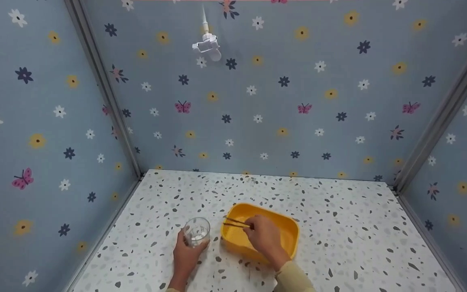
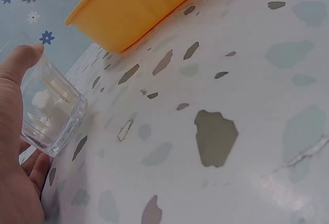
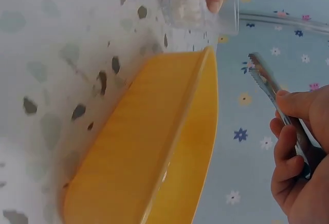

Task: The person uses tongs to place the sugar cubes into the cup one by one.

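Flowered walls (image 1: 270,150) border a speckled table (image 1: 351,235); the left hand (image 1: 187,252) grips a glass (image 1: 197,230), the right hand (image 1: 265,235) tongs (image 3: 303,142).

The right sleeve (image 1: 295,278) is plain pale yellow; the fingers (image 3: 284,146) are bare

1 high head view, forward-down; 2 low, close, tilted wrist views, glass (image 1: 205,232) in both
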{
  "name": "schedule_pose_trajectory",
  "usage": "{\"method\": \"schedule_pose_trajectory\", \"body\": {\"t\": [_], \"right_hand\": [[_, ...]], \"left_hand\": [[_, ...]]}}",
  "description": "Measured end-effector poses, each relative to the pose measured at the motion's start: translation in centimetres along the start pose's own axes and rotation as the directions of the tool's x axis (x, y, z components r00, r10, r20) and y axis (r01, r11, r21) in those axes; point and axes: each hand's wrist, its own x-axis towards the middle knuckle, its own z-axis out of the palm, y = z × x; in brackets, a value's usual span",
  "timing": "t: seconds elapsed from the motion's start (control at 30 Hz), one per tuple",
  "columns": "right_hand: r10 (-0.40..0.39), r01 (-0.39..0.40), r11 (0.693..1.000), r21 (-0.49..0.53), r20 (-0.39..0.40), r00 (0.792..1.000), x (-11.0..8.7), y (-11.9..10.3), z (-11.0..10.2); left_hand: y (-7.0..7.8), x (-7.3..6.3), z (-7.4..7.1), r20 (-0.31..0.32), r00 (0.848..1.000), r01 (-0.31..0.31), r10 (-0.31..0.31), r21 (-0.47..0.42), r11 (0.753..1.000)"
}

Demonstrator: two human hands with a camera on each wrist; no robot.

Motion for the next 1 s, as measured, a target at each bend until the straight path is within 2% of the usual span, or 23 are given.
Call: {"method": "schedule_pose_trajectory", "body": {"t": [0.23, 0.43, 0.63, 1.0], "right_hand": [[0.069, -0.072, 0.987, -0.141, -0.03, 0.997, 0.0, 5.6, -1.9], [0.221, -0.219, 0.967, -0.129, 0.002, 0.975, -0.2, 8.3, -2.6], [0.289, -0.286, 0.952, -0.106, 0.014, 0.957, -0.4, 9.4, -2.2], [0.316, -0.313, 0.944, -0.1, 0.011, 0.949, -0.4, 9.4, -0.9]], "left_hand": [[0.3, -0.1, -0.4, -0.019, 1.0, 0.023, -0.023, 0.008, 1.0], [0.4, -0.1, -0.3, 0.008, 1.0, 0.018, -0.017, -0.015, 1.0], [0.3, -0.1, 0.1, -0.003, 1.0, 0.016, -0.016, -0.006, 1.0], [0.0, -0.1, 0.3, -0.007, 1.0, -0.002, 0.002, -0.02, 1.0]]}}
